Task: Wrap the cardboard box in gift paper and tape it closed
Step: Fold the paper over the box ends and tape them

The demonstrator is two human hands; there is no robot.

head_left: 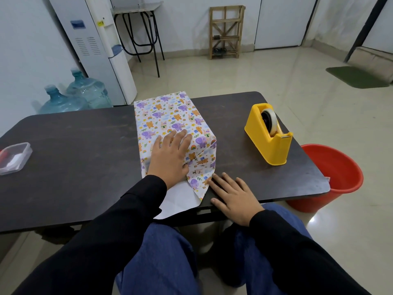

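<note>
We have the gift paper (165, 116) wrapped round, yet its near flap (180, 199) lies open and untaped, our left hand (170, 154) and right hand (231, 196) flat-fingered, gripping nothing.

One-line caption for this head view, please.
Left hand presses the paper-covered box while right hand rests on the table beside the end flap; yellow tape dispenser stands to the right.

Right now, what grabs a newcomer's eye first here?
The box in white cartoon-animal gift paper stands mid-table, left hand flat on top, right hand flat on the dark table by the loose near flap. A bright yellow plastic tape dispenser sits to its right, a red plastic bucket beyond.
</note>
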